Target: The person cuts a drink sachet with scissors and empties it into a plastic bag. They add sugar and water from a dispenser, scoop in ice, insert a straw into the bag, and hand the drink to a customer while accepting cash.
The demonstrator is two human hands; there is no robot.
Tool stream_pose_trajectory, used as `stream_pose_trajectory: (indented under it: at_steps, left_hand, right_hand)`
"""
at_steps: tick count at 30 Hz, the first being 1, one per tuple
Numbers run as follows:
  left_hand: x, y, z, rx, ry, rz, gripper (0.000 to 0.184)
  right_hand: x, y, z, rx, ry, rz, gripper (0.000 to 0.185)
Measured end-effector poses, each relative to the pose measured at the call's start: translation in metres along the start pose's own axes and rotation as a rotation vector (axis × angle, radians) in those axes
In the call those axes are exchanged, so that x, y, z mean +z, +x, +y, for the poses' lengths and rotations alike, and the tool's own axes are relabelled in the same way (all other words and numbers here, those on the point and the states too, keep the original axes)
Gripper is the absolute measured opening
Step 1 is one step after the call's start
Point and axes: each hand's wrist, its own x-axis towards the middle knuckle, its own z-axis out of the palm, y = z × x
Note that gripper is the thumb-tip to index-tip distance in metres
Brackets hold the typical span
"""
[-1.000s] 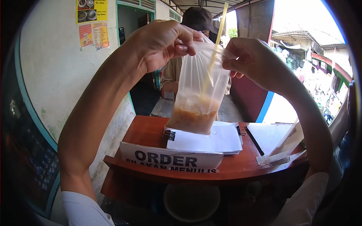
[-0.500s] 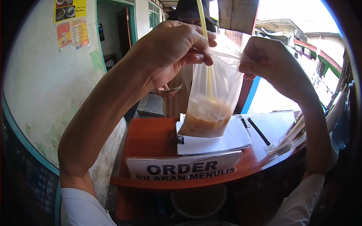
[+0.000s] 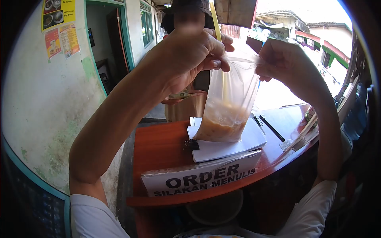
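A clear plastic bag (image 3: 227, 115) with a milky brown drink in its lower part hangs in front of me. Fingers of my left hand (image 3: 202, 51) are closed on the left side of its gathered top. A pale yellow straw (image 3: 215, 22) runs from above that hand down into the bag. On the other side, my right hand (image 3: 283, 65) pinches the top corner, stretching the rim sideways between both hands. Behind the bag lies a clipped stack of white paper (image 3: 250, 139); whether the bag's bottom touches it I cannot tell.
A red-brown counter (image 3: 158, 150) carries an "ORDER" sign (image 3: 202, 178) at its near edge and a black pen (image 3: 272, 129) to the right. Across it stands a person in a dark hat (image 3: 190, 8), holding what look like banknotes (image 3: 182, 95). A wall (image 3: 43, 103) rises on the left.
The view has shifted slightly, so the counter and sign sit further right. Both hands keep hold of the bag's top. The person's banknotes across the counter show more fully.
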Motion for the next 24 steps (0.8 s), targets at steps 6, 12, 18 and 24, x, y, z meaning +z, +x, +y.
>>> stream_pose_trajectory:
  at_steps: [6,12,18,24]
  left_hand:
    - [0.001,0.003,-0.006,-0.025,-0.031,0.002,0.028]
    - [0.003,0.005,-0.005,-0.054,-0.040,0.003,0.027]
    - [0.006,0.011,-0.013,-0.022,-0.036,-0.022,0.024]
    - [0.018,0.014,0.010,-0.139,0.125,-0.037,0.016]
  right_hand:
    - [0.006,-0.003,0.003,0.039,0.042,0.020,0.011]
    - [0.010,-0.007,0.003,0.052,0.065,0.048,0.007]
    - [0.023,-0.020,-0.010,-0.018,-0.176,0.301,0.009]
    - [0.055,-0.051,-0.063,0.073,0.226,-0.028,0.016]
